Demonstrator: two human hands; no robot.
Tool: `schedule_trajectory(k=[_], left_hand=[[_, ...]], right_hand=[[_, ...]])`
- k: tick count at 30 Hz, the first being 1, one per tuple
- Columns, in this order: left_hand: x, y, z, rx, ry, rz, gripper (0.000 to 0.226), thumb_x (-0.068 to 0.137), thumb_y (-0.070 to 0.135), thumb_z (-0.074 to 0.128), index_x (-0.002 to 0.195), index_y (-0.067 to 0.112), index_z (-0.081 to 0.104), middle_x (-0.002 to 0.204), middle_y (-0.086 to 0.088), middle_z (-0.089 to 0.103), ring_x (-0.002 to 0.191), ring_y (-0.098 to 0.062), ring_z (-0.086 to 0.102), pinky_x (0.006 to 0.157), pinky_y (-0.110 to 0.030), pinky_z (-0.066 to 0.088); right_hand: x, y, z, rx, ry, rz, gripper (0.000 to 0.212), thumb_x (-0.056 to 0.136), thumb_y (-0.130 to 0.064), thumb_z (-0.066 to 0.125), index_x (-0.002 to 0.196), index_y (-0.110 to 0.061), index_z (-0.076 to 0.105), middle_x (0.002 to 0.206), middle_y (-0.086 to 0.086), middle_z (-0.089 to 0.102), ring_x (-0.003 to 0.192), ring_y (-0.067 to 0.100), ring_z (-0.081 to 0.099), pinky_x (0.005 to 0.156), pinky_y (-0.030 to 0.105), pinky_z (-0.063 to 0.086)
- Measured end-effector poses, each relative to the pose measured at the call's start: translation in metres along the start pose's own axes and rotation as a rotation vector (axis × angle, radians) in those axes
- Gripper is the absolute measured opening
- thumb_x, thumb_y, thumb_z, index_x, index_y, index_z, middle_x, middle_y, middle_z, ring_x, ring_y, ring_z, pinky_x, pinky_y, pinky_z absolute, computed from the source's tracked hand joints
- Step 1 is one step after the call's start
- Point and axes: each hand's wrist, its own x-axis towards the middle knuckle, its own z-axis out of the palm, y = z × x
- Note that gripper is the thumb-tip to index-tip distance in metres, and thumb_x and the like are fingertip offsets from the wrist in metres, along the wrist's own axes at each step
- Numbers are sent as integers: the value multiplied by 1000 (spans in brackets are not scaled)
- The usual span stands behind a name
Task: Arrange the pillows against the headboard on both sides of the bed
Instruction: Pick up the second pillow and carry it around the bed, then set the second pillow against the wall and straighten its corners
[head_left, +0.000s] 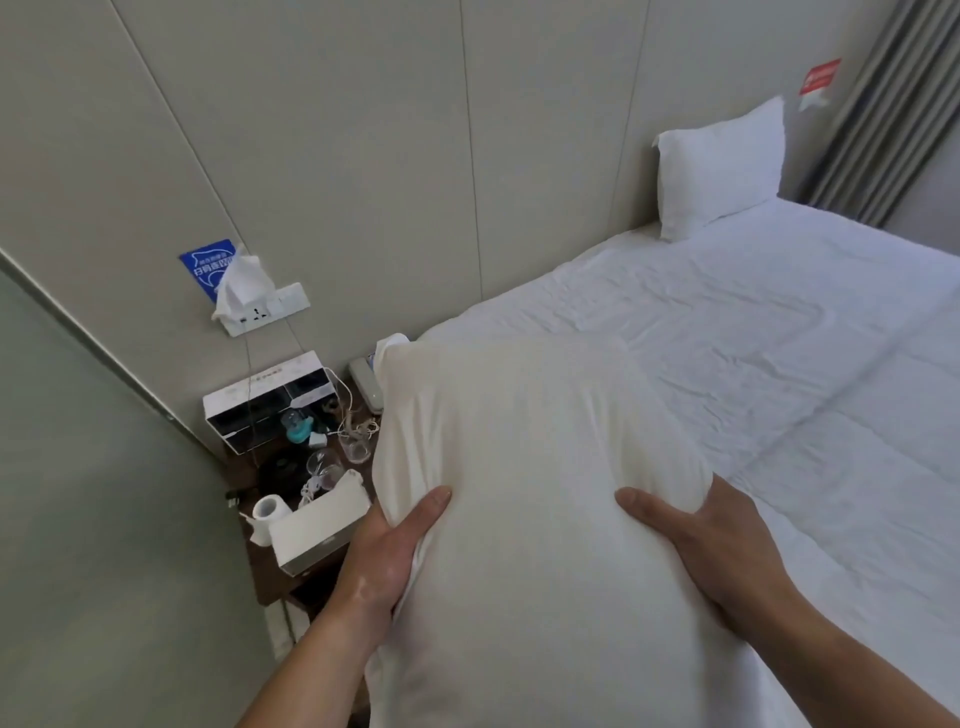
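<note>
pillow (524, 499) held upright, long axis pointing toward headboard (363, 156), both hands gripping its sides.

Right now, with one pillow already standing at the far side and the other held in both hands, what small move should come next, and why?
Probably carry the held pillow forward and stand it against the headboard on the near side. The far pillow already leans upright there, the near spot on the bed shows none, and the left hand and right hand grip the pillow's sides.
</note>
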Motion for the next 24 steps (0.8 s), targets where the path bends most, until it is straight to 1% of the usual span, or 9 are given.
schedule_trajectory(k=[3, 6, 8, 11, 14, 16, 20, 22, 24], left_hand=[[40, 13, 1, 16, -49, -11, 42, 68, 44, 87, 105, 34, 70, 93, 14, 82, 98, -18, 74, 87, -39, 57], [80, 27, 6, 45, -76, -9, 22, 80, 35, 80, 98, 36, 67, 82, 18, 81, 92, -14, 73, 75, -33, 55], [105, 39, 15, 47, -112, -9, 17, 84, 33, 77, 93, 38, 63, 80, 12, 80, 89, -11, 69, 69, -29, 51], [143, 58, 32, 47, -127, 6, 23, 79, 35, 79, 91, 40, 60, 89, 13, 73, 88, -10, 68, 67, -28, 49], [187, 73, 53, 46, -168, -3, 37, 67, 45, 88, 94, 39, 63, 84, 13, 80, 82, -9, 73, 69, -29, 51], [216, 82, 68, 49, -189, -12, 38, 67, 42, 88, 96, 37, 64, 80, 22, 79, 87, -11, 72, 72, -32, 54], [268, 107, 103, 69, -208, -7, 59, 48, 49, 87, 103, 34, 69, 97, 11, 82, 99, -18, 74, 89, -41, 56], [292, 116, 120, 91, -224, 4, 47, 62, 39, 89, 104, 32, 69, 92, 14, 82, 94, -15, 75, 85, -38, 57], [317, 126, 138, 119, -268, 9, 29, 80, 24, 83, 102, 33, 66, 80, 20, 80, 78, -4, 76, 71, -28, 57]], right_hand=[[23, -10, 11, 13, 33, 22, 49, 66, -50, 89, 108, -29, 72, 96, -14, 76, 89, 11, 71, 73, 35, 51], [53, -16, 20, 30, 63, 40, 49, 67, -49, 89, 109, -30, 72, 96, -14, 76, 91, 13, 71, 78, 38, 54], [76, -20, 25, 35, 86, 60, 54, 65, -52, 89, 111, -31, 71, 99, -13, 77, 92, 15, 72, 85, 43, 56], [118, -26, 31, 57, 116, 77, 61, 60, -58, 88, 112, -31, 71, 101, -13, 77, 95, 17, 73, 89, 47, 57], [163, -37, 29, 87, 131, 96, 55, 64, -52, 89, 112, -33, 70, 100, -15, 76, 94, 14, 72, 88, 44, 56], [191, -46, 25, 98, 141, 94, 51, 66, -49, 89, 112, -34, 70, 99, -16, 76, 93, 11, 71, 82, 39, 54], [245, -57, 17, 115, 173, 91, 51, 69, -45, 88, 114, -32, 69, 100, -16, 75, 92, 9, 70, 76, 35, 53], [267, -57, 16, 131, 207, 102, 58, 68, -48, 88, 120, -30, 68, 105, -13, 76, 96, 13, 71, 84, 40, 55], [287, -58, 17, 158, 246, 117, 63, 68, -51, 87, 124, -31, 67, 110, -12, 75, 101, 16, 71, 91, 44, 56]])
